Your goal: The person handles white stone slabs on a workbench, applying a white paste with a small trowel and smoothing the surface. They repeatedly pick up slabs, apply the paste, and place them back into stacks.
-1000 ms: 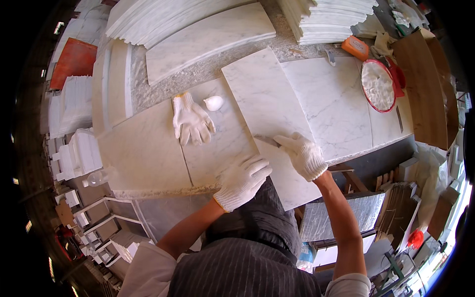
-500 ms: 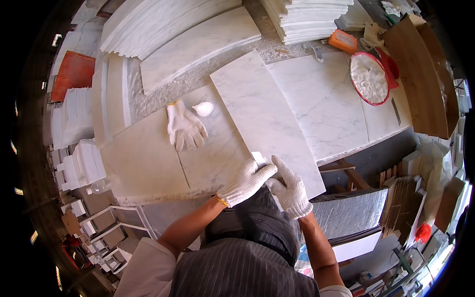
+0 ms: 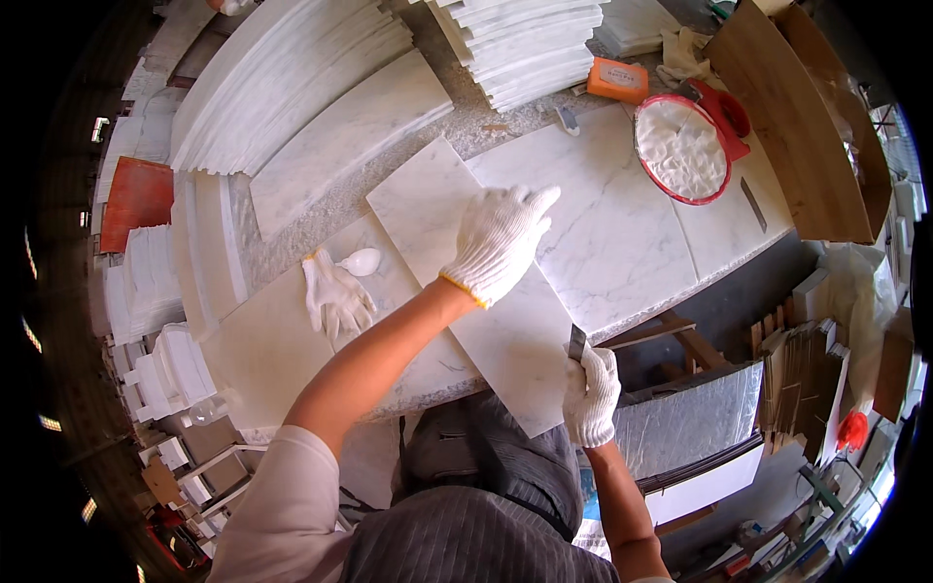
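My left hand (image 3: pixel 501 238), in a white knitted glove, is over the narrow veined marble slab (image 3: pixel 515 340), by its far-right edge. Its fingers curl away from view, and what they may hold is hidden. In my right hand (image 3: pixel 591 394), gloved too, is a dark flat blade (image 3: pixel 577 342), its end sticking up from the closed fingers beside the slab's near right edge. The slab lies slantwise across larger marble slabs (image 3: pixel 612 214). To its left rest a spare white glove (image 3: pixel 335 296) and a small white rounded object (image 3: pixel 361 262).
A red-rimmed bowl (image 3: pixel 727 180) of white material stands at the right, near a red tool (image 3: pixel 724 107), an orange box (image 3: pixel 618 81) and a thin dark strip (image 3: pixel 753 204). Marble stacks (image 3: pixel 530 49) rise at the back. An open cardboard box (image 3: pixel 792 126) is far right.
My hands have parted: the left went up and away across the slab, the right moved down slightly with the blade now showing. The view has shifted, so the table things sit further left.
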Demonstrator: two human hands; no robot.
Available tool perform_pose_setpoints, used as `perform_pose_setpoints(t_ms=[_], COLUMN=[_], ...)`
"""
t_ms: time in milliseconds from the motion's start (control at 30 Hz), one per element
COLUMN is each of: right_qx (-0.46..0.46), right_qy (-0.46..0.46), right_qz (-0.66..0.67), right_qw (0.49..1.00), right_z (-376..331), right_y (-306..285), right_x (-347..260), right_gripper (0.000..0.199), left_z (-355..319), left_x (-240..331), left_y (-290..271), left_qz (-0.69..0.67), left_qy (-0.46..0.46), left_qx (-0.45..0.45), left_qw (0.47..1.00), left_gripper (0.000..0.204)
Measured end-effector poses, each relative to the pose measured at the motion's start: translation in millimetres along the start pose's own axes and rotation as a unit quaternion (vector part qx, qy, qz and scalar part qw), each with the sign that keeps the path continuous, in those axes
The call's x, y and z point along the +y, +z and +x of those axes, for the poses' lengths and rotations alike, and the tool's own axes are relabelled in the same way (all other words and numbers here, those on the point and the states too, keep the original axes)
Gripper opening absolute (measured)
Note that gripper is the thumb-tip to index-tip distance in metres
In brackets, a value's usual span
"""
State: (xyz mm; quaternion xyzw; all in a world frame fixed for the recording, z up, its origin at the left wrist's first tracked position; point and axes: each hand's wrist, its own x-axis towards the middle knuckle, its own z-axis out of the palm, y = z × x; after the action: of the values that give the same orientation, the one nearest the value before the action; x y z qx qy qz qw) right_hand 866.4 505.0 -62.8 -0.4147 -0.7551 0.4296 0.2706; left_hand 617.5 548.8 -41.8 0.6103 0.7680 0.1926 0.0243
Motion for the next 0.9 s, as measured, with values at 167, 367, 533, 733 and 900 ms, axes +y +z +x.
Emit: perform_pose_setpoints(t_ms=[167, 367, 533, 733, 900], right_qx=[0.030, 0.016, 0.024, 0.021, 0.020], right_qy=[-0.043, -0.044, -0.057, -0.056, -0.066], right_qz=[0.000, -0.001, 0.005, -0.022, -0.028], right_qw=[0.999, 0.999, 0.998, 0.998, 0.997], right_z=[0.3, -1.8, -0.8, 0.3, -2.3], right_y=[14.4, 13.5, 15.5, 16.8, 20.1], right_x=[6.4, 12.6, 11.9, 13.3, 14.5], right_gripper=[0.019, 0.025, 0.024, 0.023, 0.022], left_z=[92.7, 130.1, 97.9, -43.8, -110.4], left_x=[-39.4, -51.9, -44.9, -41.0, -54.9], left_y=[39.2, 65.6, 32.1, -44.0, -29.6], left_qz=[0.161, 0.225, -0.045, -0.288, -0.156], left_qy=[0.048, 0.051, -0.006, -0.200, -0.209], left_qx=[0.029, 0.004, 0.126, 0.009, -0.049], left_qw=[0.985, 0.973, 0.991, 0.937, 0.964], left_gripper=[0.027, 0.010, 0.009, 0.011, 0.008])
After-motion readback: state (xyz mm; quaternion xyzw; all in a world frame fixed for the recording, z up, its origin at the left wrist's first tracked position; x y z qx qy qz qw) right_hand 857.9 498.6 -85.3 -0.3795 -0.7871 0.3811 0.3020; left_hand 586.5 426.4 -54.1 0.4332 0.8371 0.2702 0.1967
